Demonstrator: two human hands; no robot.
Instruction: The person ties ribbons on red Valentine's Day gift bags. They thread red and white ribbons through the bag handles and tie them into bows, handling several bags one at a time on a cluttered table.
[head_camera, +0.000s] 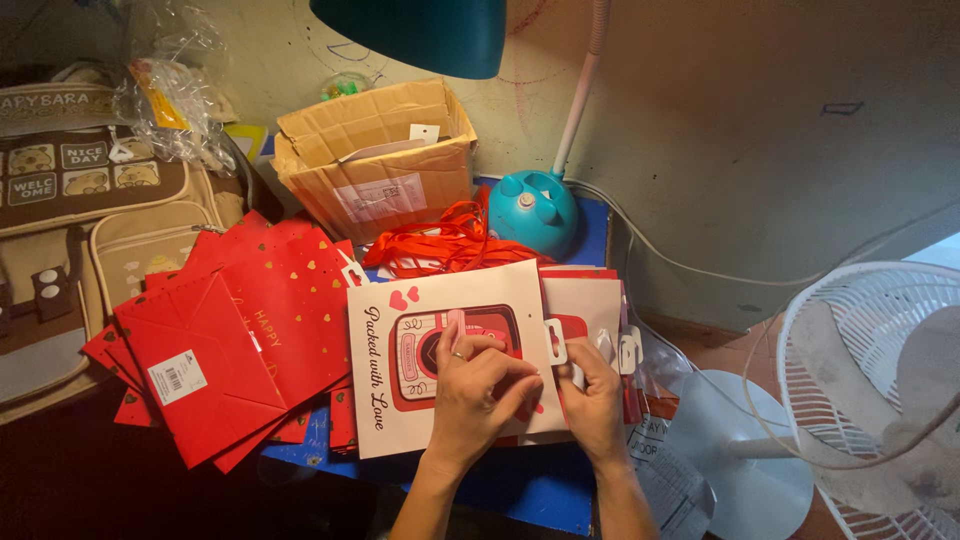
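Near: left hand (478, 385) pressed flat, fingers spread, on a white gift bag (440, 350) with a red camera print, lying on the blue table (530, 490); right hand (592, 392) pinching its right edge. Left: red gift bags (225, 345). Far: red ribbons (440, 245), cardboard box (375, 160), teal lamp (532, 212).

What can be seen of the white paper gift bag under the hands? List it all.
The white paper gift bag lies flat on top of a stack of like bags on the blue table. Its face shows a red camera drawing, small red hearts and black script along the left edge. It looks like smooth card paper, folded flat. The left hand presses on its middle; the right hand grips its right edge.
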